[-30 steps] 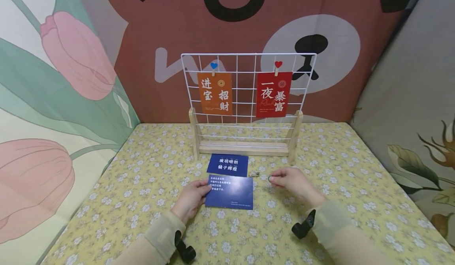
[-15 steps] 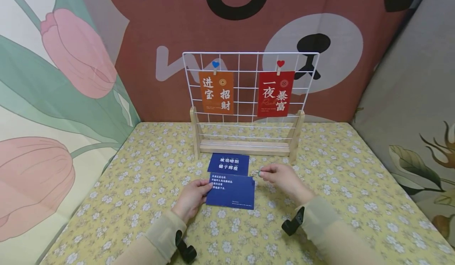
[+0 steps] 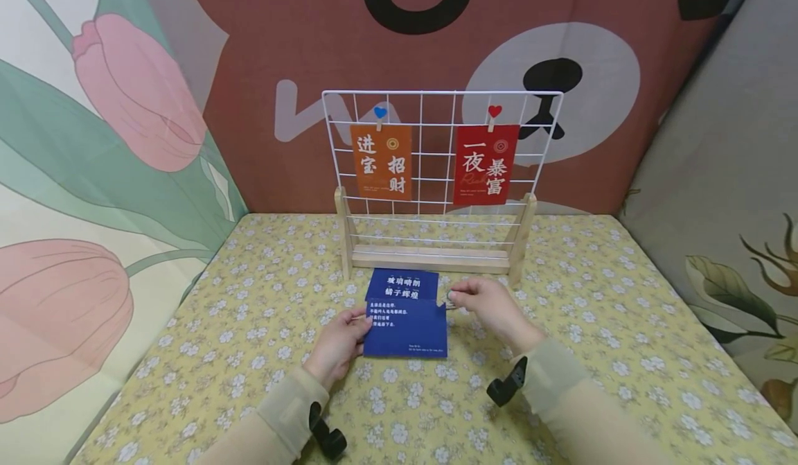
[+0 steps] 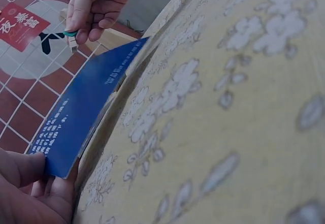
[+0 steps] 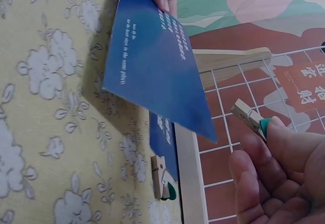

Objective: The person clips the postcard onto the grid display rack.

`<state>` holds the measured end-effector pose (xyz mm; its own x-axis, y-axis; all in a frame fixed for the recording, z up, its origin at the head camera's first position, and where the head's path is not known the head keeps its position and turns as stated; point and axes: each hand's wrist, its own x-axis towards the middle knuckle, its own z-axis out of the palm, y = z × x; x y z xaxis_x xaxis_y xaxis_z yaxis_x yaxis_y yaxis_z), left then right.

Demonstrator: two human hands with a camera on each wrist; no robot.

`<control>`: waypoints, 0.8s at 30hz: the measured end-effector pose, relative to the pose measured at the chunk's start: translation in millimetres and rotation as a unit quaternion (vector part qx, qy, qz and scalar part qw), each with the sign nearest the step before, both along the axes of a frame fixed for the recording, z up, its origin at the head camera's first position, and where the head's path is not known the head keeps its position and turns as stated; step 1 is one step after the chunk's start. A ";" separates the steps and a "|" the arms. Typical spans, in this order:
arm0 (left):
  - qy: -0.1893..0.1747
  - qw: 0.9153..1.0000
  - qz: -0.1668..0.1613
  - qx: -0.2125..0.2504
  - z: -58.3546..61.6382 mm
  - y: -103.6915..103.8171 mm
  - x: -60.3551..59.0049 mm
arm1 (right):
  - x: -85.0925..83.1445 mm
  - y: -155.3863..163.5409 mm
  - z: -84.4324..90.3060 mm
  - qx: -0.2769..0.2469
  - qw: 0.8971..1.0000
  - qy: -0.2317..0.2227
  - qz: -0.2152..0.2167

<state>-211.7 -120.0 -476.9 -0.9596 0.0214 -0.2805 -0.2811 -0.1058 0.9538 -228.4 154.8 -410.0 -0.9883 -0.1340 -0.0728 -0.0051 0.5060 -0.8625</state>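
A dark blue card (image 3: 408,333) with white writing is pinched at its left edge between the thumb and fingers of my left hand (image 3: 338,344). In the right wrist view it stands tilted off the table, casting a shadow. My right hand (image 3: 495,312), close to the card's upper right corner, pinches a small wooden clothespin (image 5: 249,116) by its green end. That clothespin's wooden tip points toward the card, with a gap between them. Under and behind the held card lies a second blue card (image 3: 402,283). Beside it on the table is another clothespin (image 5: 160,177) with green trim.
A white wire grid rack (image 3: 434,93) on a wooden stand (image 3: 430,260) rises just behind the cards. Clipped to it hang an orange card (image 3: 382,163) at left and a red card (image 3: 486,165) at right. A yellow flowered cloth (image 3: 280,257) covers the table.
My right hand has come leftward with the clothespin, up to the card's right edge. The card in my left hand has risen and shifted slightly away from me.
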 end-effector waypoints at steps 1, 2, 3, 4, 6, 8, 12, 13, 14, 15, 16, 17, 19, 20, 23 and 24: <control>0.003 1.000 0.004 0.003 0.2 -0.3 -0.2 | -0.3 -0.4 1.0 -0.002 1.000 0.001 -0.001; 0.008 1.000 0.007 0.007 0.6 -0.6 -0.5 | -0.5 -0.7 2.0 -0.004 1.000 0.003 0.000; 0.013 1.000 0.009 0.010 1.6 -0.8 -0.9 | -0.9 -1.1 2.7 -0.007 1.000 0.002 -0.001; 0.018 1.000 0.010 0.013 2.6 -1.1 -1.7 | -1.3 -1.4 3.5 -0.009 1.000 0.003 -0.001; 0.028 0.999 0.013 0.015 5.5 -2.0 -3.7 | -2.6 -2.3 4.8 -0.012 1.000 0.005 -0.002; 0.040 0.999 0.017 0.003 9.5 -3.3 -6.6 | -3.9 -3.3 6.5 -0.013 1.000 0.002 -0.002; 0.061 0.997 0.030 -0.026 18.4 -7.3 -14.9 | -7.6 -7.3 12.9 -0.016 1.000 0.011 0.006; 0.069 0.996 0.031 -0.035 20.3 -8.7 -17.2 | -8.5 -8.5 15.0 -0.018 1.000 0.013 0.007; 0.076 0.996 0.031 -0.039 21.8 -10.2 -19.7 | -9.3 -9.4 17.0 -0.019 1.000 0.018 0.011; 0.083 0.995 0.034 -0.040 23.3 -11.5 -22.1 | -10.1 -10.7 19.3 -0.019 0.999 0.024 0.014; 0.091 0.994 0.036 -0.043 24.7 -12.9 -24.4 | -10.9 -11.8 21.3 -0.021 0.999 0.026 0.014; 0.096 0.994 0.039 -0.044 25.7 -14.3 -26.8 | -11.6 -13.0 23.3 -0.023 0.999 0.027 0.014; 0.103 0.992 0.047 -0.054 26.8 -17.3 -31.2 | -12.7 -15.5 27.1 -0.022 0.999 0.027 0.014; 0.104 0.992 0.052 -0.056 27.0 -18.7 -33.4 | -13.4 -16.6 28.5 -0.021 0.999 0.030 0.016; 0.108 0.991 0.064 -0.054 27.1 -21.8 -40.2 | -15.2 -21.1 32.9 -0.023 0.999 0.029 0.016; 0.109 0.990 0.068 -0.053 26.9 -22.7 -42.5 | -15.9 -22.6 34.1 -0.024 0.999 0.030 0.017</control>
<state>-254.2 -142.7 -449.9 -0.9896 -0.1307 -0.0599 -0.0572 -0.0247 0.9981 -244.3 132.2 -375.9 -0.9857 -0.1686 -0.0054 -0.0743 0.4623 -0.8836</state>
